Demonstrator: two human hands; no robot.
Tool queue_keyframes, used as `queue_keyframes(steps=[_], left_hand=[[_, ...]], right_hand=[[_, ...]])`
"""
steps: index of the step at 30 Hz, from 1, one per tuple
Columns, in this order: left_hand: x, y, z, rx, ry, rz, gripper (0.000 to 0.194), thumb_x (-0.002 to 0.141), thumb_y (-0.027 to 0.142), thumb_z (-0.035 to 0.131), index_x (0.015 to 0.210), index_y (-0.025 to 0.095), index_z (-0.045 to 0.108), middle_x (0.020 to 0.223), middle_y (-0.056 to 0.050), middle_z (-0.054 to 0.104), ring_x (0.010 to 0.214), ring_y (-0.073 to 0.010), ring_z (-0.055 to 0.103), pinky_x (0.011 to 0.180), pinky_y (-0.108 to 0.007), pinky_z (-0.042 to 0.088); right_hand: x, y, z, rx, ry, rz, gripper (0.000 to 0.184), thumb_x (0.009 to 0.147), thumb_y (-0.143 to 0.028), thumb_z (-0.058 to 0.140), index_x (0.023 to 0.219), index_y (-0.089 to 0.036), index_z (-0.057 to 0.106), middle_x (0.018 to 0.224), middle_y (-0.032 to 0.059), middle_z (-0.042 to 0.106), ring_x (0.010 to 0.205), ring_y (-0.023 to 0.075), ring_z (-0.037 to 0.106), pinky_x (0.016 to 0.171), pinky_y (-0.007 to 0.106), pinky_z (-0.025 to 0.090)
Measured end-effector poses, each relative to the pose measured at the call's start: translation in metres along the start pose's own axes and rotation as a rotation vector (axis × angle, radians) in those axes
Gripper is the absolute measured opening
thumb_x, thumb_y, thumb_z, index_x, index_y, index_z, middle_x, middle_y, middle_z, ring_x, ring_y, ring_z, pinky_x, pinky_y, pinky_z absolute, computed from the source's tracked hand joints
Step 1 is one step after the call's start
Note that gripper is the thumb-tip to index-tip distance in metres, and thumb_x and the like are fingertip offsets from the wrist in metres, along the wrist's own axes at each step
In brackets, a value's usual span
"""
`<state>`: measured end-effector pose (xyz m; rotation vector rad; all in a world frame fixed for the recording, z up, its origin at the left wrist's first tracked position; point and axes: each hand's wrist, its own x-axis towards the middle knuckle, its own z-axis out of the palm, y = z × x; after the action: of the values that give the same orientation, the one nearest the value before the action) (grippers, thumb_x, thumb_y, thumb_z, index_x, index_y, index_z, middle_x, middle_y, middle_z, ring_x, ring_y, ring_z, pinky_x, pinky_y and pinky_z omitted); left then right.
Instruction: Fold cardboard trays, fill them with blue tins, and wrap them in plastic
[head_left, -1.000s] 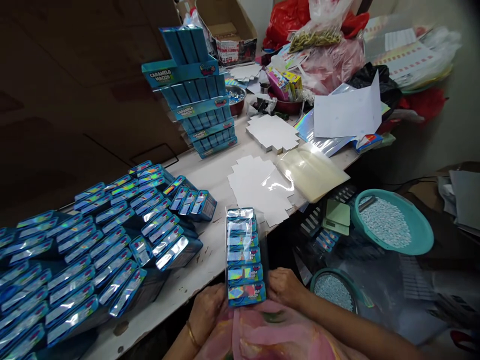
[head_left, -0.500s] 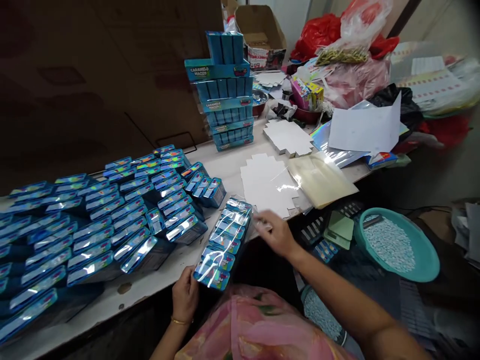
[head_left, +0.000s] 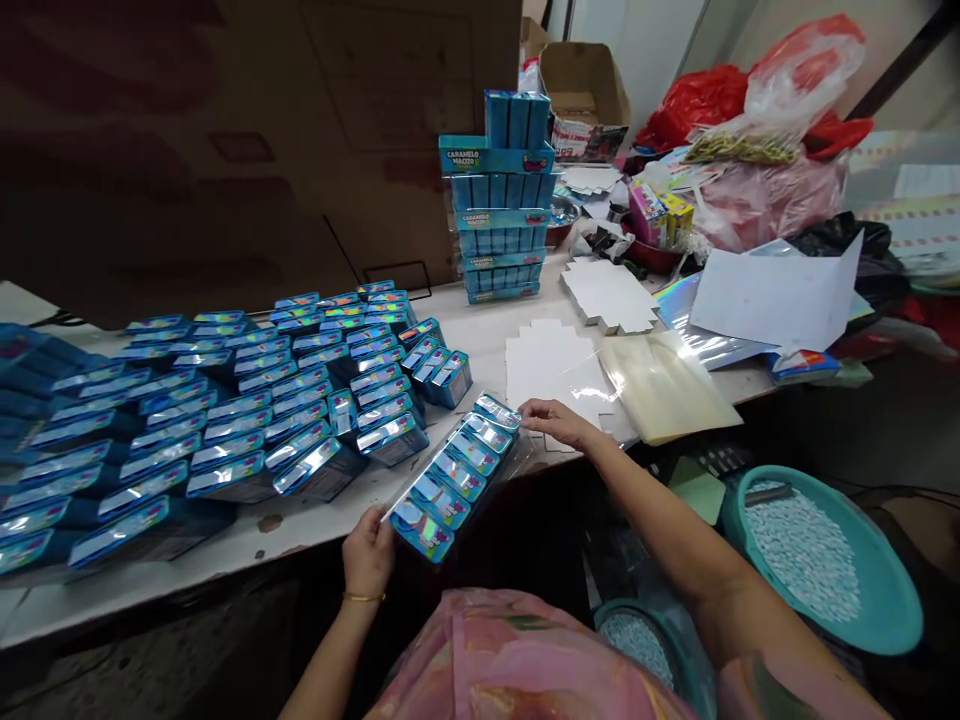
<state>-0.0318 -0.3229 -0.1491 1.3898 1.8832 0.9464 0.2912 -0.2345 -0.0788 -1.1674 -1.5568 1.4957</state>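
L hand [head_left: 368, 552] gripping near corner of the blue pack [head_left: 454, 478], R hand [head_left: 553, 420] closed on its far end, prob. to keep the clear film [head_left: 519, 462] snug. It's slanted at the desk [head_left: 319, 532] edge, labels up. Beyond, small blue boxes [head_left: 307, 395] stand in tight rows, prob. saving space; filled trays [head_left: 501, 218] stacked farther back, likewise.

1. Your left hand [head_left: 367, 550]: some fingers hidden.
2. Your right hand [head_left: 555, 422]: fingertip contact with the wrapped pack [head_left: 454, 475] unclear.
3. Pack's fine print: too small, glare.
4. Blue boxes [head_left: 26, 375]: cut by left edge.
5. Lower basin [head_left: 626, 603]: cut off at bottom.
6. Striped sheets [head_left: 911, 235]: blurred, right edge crops them.
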Motion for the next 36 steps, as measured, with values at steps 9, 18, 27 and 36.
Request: queue_keyframes(steps=[9, 18, 27, 36], left_hand=[[0.03, -0.003, -0.015, 0.426, -0.008, 0.307, 0.022, 0.06, 0.022, 0.043, 0.074, 0.018, 0.06, 0.082, -0.007, 0.066, 0.075, -0.0217, 0.061, 0.065, -0.029, 0.047], [0.051, -0.002, -0.016, 0.465, -0.134, 0.454, 0.022, 0.059, 0.02, 0.042, 0.068, 0.018, 0.062, 0.077, -0.007, 0.066, 0.077, -0.0208, 0.059, 0.071, -0.029, 0.048], [0.051, -0.008, -0.015, 0.472, -0.126, 0.467, 0.02, 0.06, 0.02, 0.04, 0.065, 0.02, 0.06, 0.078, -0.007, 0.066, 0.079, -0.0202, 0.059, 0.074, -0.029, 0.047], [0.047, -0.013, -0.014, 0.475, -0.097, 0.382, 0.024, 0.064, 0.018, 0.04, 0.077, 0.02, 0.061, 0.085, -0.006, 0.063, 0.081, -0.0188, 0.059, 0.071, -0.027, 0.047]], right_hand=[[-0.032, 0.02, 0.001, -0.196, 0.081, -0.168, 0.021, 0.069, -0.037, 0.058, 0.062, -0.017, 0.057, 0.08, 0.0027, 0.055, 0.079, 0.0143, 0.05, 0.079, 0.031, 0.036], [-0.05, 0.033, 0.025, 0.148, 0.339, 0.102, 0.036, 0.075, -0.048, 0.045, 0.068, -0.016, 0.058, 0.07, 0.0022, 0.059, 0.071, 0.0132, 0.053, 0.068, 0.027, 0.038], [0.011, -0.02, 0.024, -0.486, 0.278, 0.051, 0.025, 0.069, -0.035, 0.057, 0.051, -0.017, 0.055, 0.047, -0.0029, 0.049, 0.051, 0.0093, 0.044, 0.053, 0.023, 0.03], [0.016, -0.016, 0.005, -0.077, 0.627, 0.148, 0.038, 0.072, -0.051, 0.049, 0.056, -0.017, 0.05, 0.051, -0.0008, 0.049, 0.046, 0.0091, 0.044, 0.049, 0.024, 0.035]])
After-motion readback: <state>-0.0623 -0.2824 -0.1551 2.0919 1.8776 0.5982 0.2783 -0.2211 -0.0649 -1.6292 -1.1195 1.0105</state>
